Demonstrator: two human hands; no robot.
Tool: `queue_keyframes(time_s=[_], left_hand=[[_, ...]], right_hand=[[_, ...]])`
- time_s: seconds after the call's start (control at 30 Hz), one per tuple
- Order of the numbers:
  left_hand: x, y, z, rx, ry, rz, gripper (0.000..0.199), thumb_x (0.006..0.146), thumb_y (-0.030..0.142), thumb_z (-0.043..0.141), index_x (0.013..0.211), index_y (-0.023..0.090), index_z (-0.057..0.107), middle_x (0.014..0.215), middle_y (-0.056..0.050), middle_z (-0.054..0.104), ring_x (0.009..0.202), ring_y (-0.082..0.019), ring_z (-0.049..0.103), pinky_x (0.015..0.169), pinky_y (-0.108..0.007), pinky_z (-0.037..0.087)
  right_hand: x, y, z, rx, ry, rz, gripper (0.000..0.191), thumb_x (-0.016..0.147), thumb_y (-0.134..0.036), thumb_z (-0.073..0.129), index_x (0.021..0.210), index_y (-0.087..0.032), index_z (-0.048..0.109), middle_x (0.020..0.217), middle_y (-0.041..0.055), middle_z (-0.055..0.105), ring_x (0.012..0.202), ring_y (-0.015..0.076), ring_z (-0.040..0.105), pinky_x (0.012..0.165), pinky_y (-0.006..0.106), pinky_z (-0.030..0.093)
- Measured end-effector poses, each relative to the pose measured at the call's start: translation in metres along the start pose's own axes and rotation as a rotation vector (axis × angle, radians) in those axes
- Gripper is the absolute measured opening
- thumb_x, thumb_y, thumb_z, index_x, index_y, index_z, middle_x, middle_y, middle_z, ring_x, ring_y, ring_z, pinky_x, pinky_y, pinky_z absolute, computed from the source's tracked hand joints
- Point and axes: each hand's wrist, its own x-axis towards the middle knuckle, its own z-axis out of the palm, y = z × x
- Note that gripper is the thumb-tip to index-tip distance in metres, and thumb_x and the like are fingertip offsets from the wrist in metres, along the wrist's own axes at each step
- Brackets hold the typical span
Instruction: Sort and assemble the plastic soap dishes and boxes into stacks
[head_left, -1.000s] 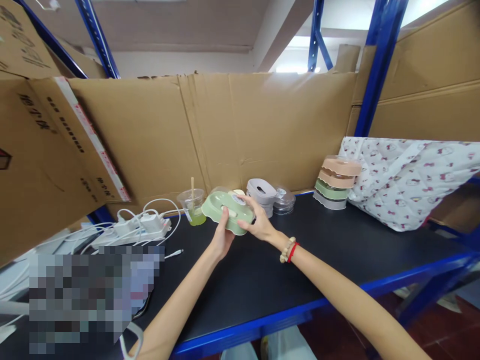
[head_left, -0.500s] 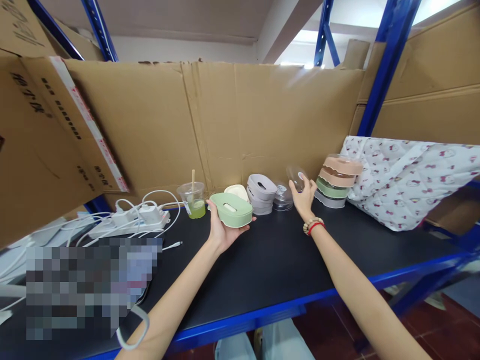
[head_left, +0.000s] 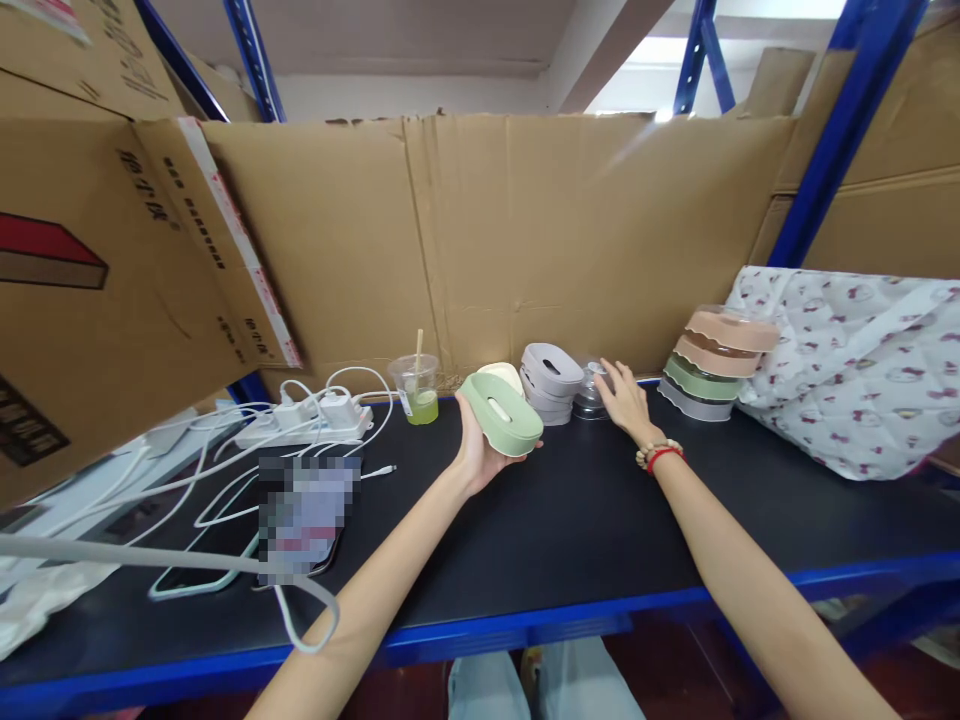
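My left hand (head_left: pixel 480 455) holds a green oval dish (head_left: pixel 504 415) with a slot in its middle, tilted above the black table. My right hand (head_left: pixel 624 398) has its fingers spread beside a stack of clear lids (head_left: pixel 590 392), with nothing gripped. Left of the lids stands a stack of grey-lilac oval dishes (head_left: pixel 551 385). Behind the green dish a cream piece (head_left: pixel 504 375) shows in part. Farther right is a stack of orange, green and grey dishes (head_left: pixel 712 365) with clear parts between them.
A plastic cup of green drink (head_left: pixel 421 400) stands behind my left hand. At the left lie a power strip (head_left: pixel 300 432), white cables and a phone (head_left: pixel 311 515). A patterned white bag (head_left: pixel 862 370) sits at the right; cardboard (head_left: pixel 600 220) walls the back.
The clear lid that was in my right hand now rests on the lid stack, and the fingers have opened. The view has shifted left. My left hand still holds the green dish, now tilted more.
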Motion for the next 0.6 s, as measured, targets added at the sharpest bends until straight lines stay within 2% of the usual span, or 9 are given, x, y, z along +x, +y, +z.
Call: queue_keyframes(time_s=[0.1, 0.17, 0.23, 0.3, 0.33, 0.43, 0.6], left_hand=[[0.0, 0.0, 0.001, -0.006, -0.033, 0.066, 0.094, 0.076, 0.075, -0.006, 0.118, 0.013, 0.05, 0.098, -0.016, 0.061, 0.076, -0.022, 0.062, 0.055, -0.023, 0.039], [0.0, 0.001, 0.003, -0.006, -0.023, 0.117, 0.088, 0.08, 0.072, -0.002, 0.122, 0.014, 0.048, 0.103, -0.016, 0.06, 0.081, -0.022, 0.061, 0.057, -0.023, 0.041], [0.0, 0.002, 0.004, -0.006, 0.027, 0.158, 0.079, 0.084, 0.066, 0.001, 0.125, 0.015, 0.047, 0.106, -0.014, 0.06, 0.086, -0.02, 0.06, 0.063, -0.023, 0.043], [0.001, 0.003, 0.004, -0.005, 0.076, 0.181, 0.072, 0.088, 0.061, 0.005, 0.126, 0.017, 0.047, 0.107, -0.011, 0.061, 0.09, -0.017, 0.059, 0.068, -0.023, 0.045], [0.002, 0.003, 0.003, -0.007, 0.092, 0.189, 0.069, 0.089, 0.06, 0.006, 0.126, 0.018, 0.047, 0.108, -0.009, 0.061, 0.092, -0.016, 0.059, 0.071, -0.023, 0.046], [0.006, 0.003, -0.002, -0.011, 0.135, 0.193, 0.065, 0.09, 0.06, 0.012, 0.125, 0.019, 0.049, 0.11, -0.007, 0.06, 0.091, -0.015, 0.059, 0.074, -0.022, 0.046], [0.007, 0.004, -0.005, 0.002, 0.156, 0.182, 0.068, 0.089, 0.062, 0.012, 0.119, 0.017, 0.054, 0.107, -0.008, 0.061, 0.085, -0.015, 0.06, 0.068, -0.021, 0.046]], right_hand=[[-0.005, -0.026, -0.003, -0.012, 0.163, -0.131, 0.056, 0.076, -0.051, 0.041, 0.116, -0.015, 0.054, 0.124, 0.0157, 0.045, 0.119, 0.0296, 0.04, 0.097, 0.051, 0.033], [-0.013, -0.049, -0.002, 0.049, 0.199, -0.295, 0.05, 0.077, -0.053, 0.04, 0.107, -0.016, 0.058, 0.116, 0.0139, 0.051, 0.11, 0.0265, 0.048, 0.092, 0.044, 0.039], [-0.025, -0.07, 0.003, 0.149, 0.099, -0.514, 0.048, 0.08, -0.053, 0.038, 0.103, -0.017, 0.06, 0.112, 0.0123, 0.054, 0.106, 0.0232, 0.051, 0.088, 0.038, 0.044], [-0.039, -0.086, 0.012, 0.222, -0.099, -0.729, 0.049, 0.081, -0.053, 0.04, 0.108, -0.016, 0.059, 0.117, 0.0113, 0.053, 0.11, 0.0223, 0.05, 0.09, 0.036, 0.044], [-0.045, -0.091, 0.016, 0.237, -0.194, -0.792, 0.05, 0.081, -0.052, 0.042, 0.112, -0.016, 0.058, 0.121, 0.011, 0.051, 0.112, 0.0224, 0.049, 0.091, 0.036, 0.044], [-0.059, -0.098, 0.027, 0.24, -0.357, -0.784, 0.05, 0.083, -0.049, 0.043, 0.122, -0.018, 0.054, 0.13, 0.0097, 0.045, 0.116, 0.0223, 0.048, 0.093, 0.036, 0.043], [-0.064, -0.095, 0.034, 0.335, -0.374, -0.695, 0.047, 0.086, -0.048, 0.043, 0.12, -0.019, 0.057, 0.126, 0.009, 0.049, 0.116, 0.0211, 0.048, 0.094, 0.037, 0.043]])
